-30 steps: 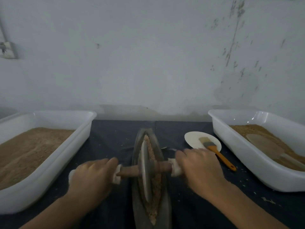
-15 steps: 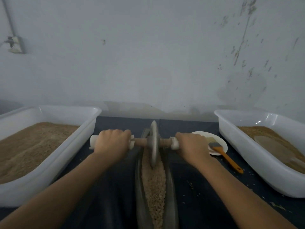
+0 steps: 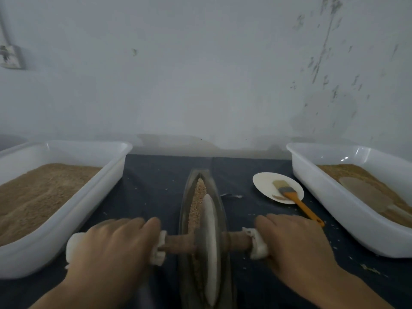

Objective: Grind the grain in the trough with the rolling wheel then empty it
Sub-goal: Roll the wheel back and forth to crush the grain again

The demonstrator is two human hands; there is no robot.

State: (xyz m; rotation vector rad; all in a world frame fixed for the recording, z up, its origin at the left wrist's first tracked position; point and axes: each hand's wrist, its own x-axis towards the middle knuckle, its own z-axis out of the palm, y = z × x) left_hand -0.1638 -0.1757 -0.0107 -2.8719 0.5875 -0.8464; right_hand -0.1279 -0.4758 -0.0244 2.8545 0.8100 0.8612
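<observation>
Stone wheel (image 3: 209, 248) in grainy trough (image 3: 185, 210)

Trough (image 3: 185, 210): dull grey metal, matt. Wheel (image 3: 209, 237): smooth metal, worn pale rim. Axle (image 3: 178, 243): brown wood. Tubs (image 3: 330, 197): glossy white plastic. Tablecloth (image 3: 151, 179): dark matt cloth.

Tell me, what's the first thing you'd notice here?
Two hands, the left hand and right hand, grip the axle of a big rolling wheel standing in a narrow trough of grain in the middle. A big white tub of brown meal sits on the left.
</observation>
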